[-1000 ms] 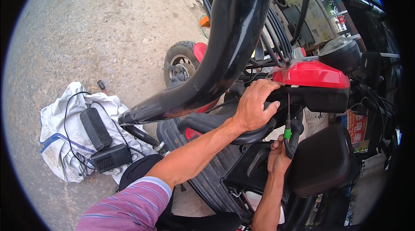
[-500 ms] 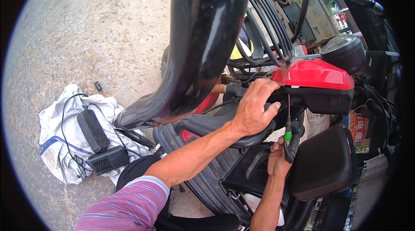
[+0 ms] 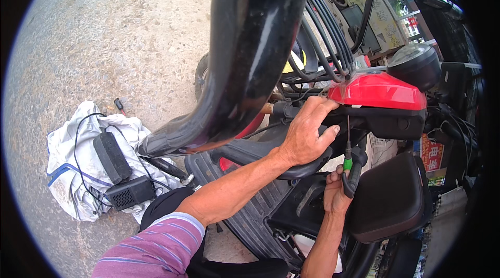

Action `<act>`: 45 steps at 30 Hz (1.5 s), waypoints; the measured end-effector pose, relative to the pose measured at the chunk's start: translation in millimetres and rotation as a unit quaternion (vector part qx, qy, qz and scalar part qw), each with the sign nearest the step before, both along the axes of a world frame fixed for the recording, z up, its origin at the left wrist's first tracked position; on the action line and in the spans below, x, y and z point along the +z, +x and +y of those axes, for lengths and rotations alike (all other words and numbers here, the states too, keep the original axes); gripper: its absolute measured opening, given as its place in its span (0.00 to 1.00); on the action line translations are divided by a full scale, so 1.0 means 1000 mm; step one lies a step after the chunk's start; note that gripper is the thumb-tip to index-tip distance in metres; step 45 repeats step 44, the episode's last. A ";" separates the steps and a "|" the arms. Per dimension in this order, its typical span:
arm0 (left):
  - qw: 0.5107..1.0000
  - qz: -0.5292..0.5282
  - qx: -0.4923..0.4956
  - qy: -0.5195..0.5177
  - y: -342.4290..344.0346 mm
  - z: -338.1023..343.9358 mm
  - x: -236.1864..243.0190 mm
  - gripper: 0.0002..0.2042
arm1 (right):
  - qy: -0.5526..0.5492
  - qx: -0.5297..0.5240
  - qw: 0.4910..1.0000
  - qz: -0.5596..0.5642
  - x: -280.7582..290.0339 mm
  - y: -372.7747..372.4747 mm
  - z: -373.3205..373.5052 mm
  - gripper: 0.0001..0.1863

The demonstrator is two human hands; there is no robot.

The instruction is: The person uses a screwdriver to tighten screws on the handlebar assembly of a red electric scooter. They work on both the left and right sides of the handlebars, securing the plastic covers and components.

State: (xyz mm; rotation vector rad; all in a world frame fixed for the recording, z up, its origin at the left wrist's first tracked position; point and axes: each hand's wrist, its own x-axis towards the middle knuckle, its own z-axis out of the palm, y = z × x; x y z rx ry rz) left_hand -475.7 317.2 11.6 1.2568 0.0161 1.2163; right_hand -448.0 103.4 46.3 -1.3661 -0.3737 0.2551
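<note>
In my right hand is a screwdriver with a black handle, a green collar and a long thin shaft. The shaft points up, and its tip meets the black underside of a red plastic cover on a vehicle's front. My left hand lies over the dark handlebar area, thumb held apart, its fingertips touching the left end of the red cover. Those fingers hide part of the handlebar. A round headlight sits at the cover's right end.
A thick black curved tube crosses the upper middle. A dark seat is at right, a ribbed footboard below. At left, a white cloth bears two black boxes with cables. Black rack bars rise behind the cover.
The black tube appears slightly farther right in the picture, and a bit of wheel now shows beside it. Both hands and the screwdriver keep nearly the same places.
</note>
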 end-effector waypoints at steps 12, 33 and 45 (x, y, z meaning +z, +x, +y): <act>0.999 -0.010 0.039 0.008 0.006 0.006 0.000 0.14 | -0.008 0.004 1.000 0.002 0.000 -0.001 0.000 0.25; 0.999 -0.003 0.049 -0.006 0.005 -0.005 0.002 0.17 | -0.009 -0.015 1.000 -0.021 -0.006 0.000 0.001 0.24; 0.999 -0.002 0.045 -0.006 0.005 -0.006 0.002 0.20 | 0.013 -0.020 0.999 -0.032 -0.013 -0.002 0.002 0.22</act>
